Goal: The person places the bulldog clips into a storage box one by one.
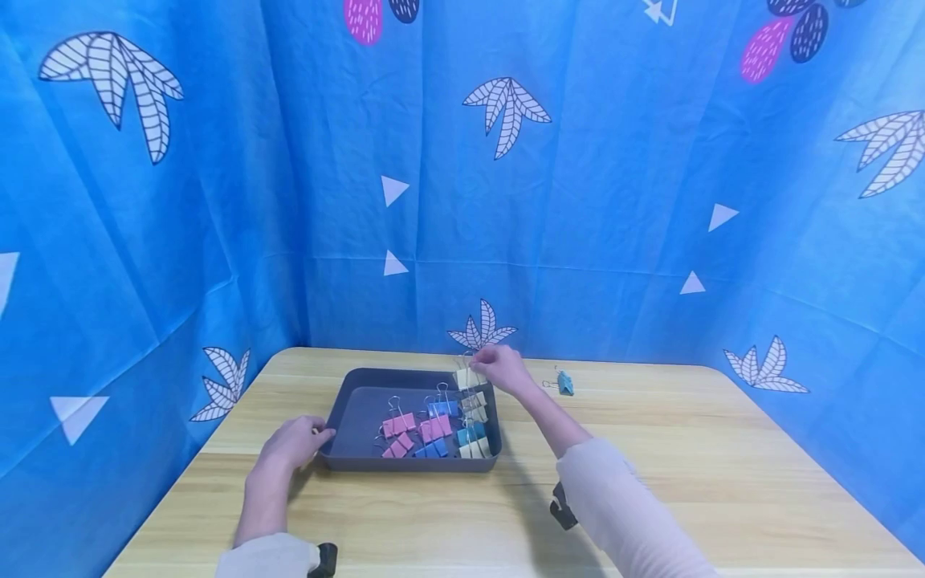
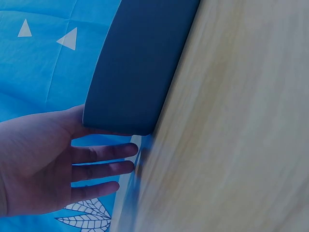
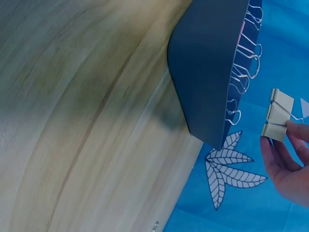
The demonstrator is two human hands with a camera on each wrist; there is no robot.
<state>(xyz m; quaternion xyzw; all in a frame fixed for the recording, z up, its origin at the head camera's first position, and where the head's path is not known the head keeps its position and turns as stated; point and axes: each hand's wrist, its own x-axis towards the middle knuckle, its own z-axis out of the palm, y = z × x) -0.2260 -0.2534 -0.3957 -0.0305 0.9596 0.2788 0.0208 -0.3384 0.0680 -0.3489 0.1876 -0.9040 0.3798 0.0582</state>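
Wooden table [image 1: 650,449] stands against blue leaf-patterned cloth walls [image 1: 578,160].

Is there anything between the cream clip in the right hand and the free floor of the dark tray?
Nothing visible blocks it. The right hand pinches the cream clip over the tray's far right corner. Other clips fill the right side; the left floor is bare.

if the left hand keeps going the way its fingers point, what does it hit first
Probably the dark tray: the left hand already rests against its near left corner, fingers straight. Past the wall lie pink binder clips.
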